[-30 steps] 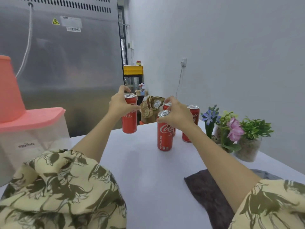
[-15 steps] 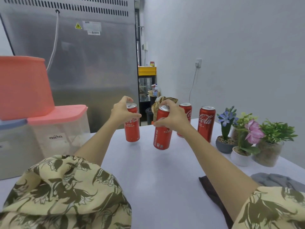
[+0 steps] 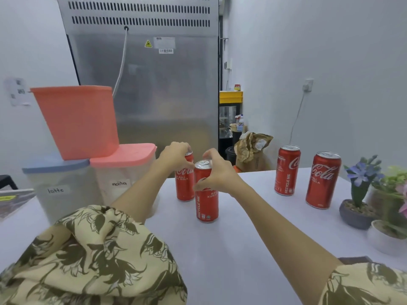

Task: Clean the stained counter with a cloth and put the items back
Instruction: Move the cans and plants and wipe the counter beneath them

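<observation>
The worktop [image 3: 242,249] looks wiped, so putting items back is under way: two cans [image 3: 287,170] already stand at the right. The left hand [image 3: 175,156] grips the rear can [image 3: 184,186]; the right hand [image 3: 217,172] curls round the front can [image 3: 207,194], both standing on the surface

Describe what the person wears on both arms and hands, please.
Both arms carry short, loose sleeves of cream fabric printed with dark olive leaves: the left sleeve and the right sleeve. The forearms are bare. The left hand and right hand show no gloves.
</observation>
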Action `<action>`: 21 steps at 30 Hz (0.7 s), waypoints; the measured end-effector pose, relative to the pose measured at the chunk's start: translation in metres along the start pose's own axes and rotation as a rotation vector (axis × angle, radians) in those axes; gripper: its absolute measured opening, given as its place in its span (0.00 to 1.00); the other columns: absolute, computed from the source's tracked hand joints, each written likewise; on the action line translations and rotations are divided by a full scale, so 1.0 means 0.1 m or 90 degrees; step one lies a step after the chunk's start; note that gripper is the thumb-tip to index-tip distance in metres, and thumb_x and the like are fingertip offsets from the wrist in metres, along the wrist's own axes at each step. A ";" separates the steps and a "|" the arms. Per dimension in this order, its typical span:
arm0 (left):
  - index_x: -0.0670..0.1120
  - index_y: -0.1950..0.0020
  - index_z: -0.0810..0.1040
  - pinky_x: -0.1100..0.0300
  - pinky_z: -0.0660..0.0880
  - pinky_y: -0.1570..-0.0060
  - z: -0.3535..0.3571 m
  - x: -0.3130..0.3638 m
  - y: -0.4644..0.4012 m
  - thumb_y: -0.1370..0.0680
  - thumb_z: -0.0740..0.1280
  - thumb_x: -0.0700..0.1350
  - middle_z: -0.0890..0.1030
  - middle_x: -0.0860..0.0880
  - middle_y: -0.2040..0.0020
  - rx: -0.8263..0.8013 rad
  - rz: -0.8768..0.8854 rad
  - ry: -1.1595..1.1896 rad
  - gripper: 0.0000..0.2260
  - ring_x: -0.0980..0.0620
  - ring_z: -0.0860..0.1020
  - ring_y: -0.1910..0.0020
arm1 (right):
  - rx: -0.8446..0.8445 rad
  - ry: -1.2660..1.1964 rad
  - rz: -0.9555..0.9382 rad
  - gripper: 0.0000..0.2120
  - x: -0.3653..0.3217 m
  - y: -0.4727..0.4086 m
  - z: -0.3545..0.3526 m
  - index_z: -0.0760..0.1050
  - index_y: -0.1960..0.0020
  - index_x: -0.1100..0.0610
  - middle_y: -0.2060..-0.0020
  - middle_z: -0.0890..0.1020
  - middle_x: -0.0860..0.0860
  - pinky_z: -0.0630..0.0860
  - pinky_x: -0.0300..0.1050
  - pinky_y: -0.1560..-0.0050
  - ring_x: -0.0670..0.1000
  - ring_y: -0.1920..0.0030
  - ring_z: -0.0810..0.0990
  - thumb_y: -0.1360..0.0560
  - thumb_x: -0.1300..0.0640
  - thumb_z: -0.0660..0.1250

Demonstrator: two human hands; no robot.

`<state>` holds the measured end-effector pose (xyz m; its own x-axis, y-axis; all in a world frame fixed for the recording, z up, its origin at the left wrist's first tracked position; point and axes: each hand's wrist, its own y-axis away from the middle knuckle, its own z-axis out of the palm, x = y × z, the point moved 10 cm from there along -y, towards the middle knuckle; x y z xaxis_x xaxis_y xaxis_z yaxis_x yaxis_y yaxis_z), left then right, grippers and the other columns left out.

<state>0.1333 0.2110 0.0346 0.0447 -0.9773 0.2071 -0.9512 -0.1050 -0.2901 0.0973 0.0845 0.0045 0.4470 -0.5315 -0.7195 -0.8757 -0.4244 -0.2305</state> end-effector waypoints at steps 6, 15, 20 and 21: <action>0.47 0.34 0.73 0.52 0.74 0.47 -0.03 -0.11 -0.10 0.26 0.69 0.47 0.77 0.44 0.38 -0.016 -0.003 -0.083 0.20 0.42 0.76 0.41 | -0.059 -0.095 0.047 0.38 0.09 -0.09 0.39 0.63 0.37 0.54 0.42 0.75 0.51 0.77 0.49 0.44 0.53 0.41 0.76 0.39 0.55 0.80; 0.46 0.34 0.75 0.55 0.75 0.46 -0.09 -0.23 -0.19 0.29 0.73 0.48 0.77 0.45 0.37 -0.092 -0.027 -0.031 0.25 0.43 0.76 0.40 | -0.095 -0.090 0.036 0.36 0.04 -0.13 0.74 0.68 0.35 0.55 0.39 0.77 0.52 0.75 0.50 0.40 0.54 0.39 0.76 0.38 0.55 0.80; 0.46 0.34 0.75 0.56 0.75 0.49 -0.09 -0.24 -0.18 0.30 0.73 0.47 0.78 0.44 0.38 -0.087 -0.035 -0.028 0.25 0.43 0.76 0.41 | -0.073 -0.094 0.035 0.34 0.02 -0.08 0.80 0.69 0.36 0.56 0.40 0.78 0.52 0.75 0.49 0.41 0.54 0.40 0.77 0.38 0.55 0.79; 0.47 0.33 0.74 0.56 0.75 0.49 -0.09 -0.24 -0.18 0.29 0.73 0.47 0.77 0.44 0.37 -0.088 -0.038 -0.024 0.25 0.43 0.76 0.41 | -0.072 -0.092 0.036 0.34 0.01 -0.07 0.80 0.69 0.36 0.56 0.39 0.77 0.52 0.74 0.49 0.41 0.54 0.39 0.76 0.37 0.55 0.79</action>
<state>0.1464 0.2378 0.0430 0.1107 -0.9765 0.1847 -0.9796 -0.1386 -0.1457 0.0888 0.1455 -0.0470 0.3595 -0.4496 -0.8177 -0.8688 -0.4810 -0.1176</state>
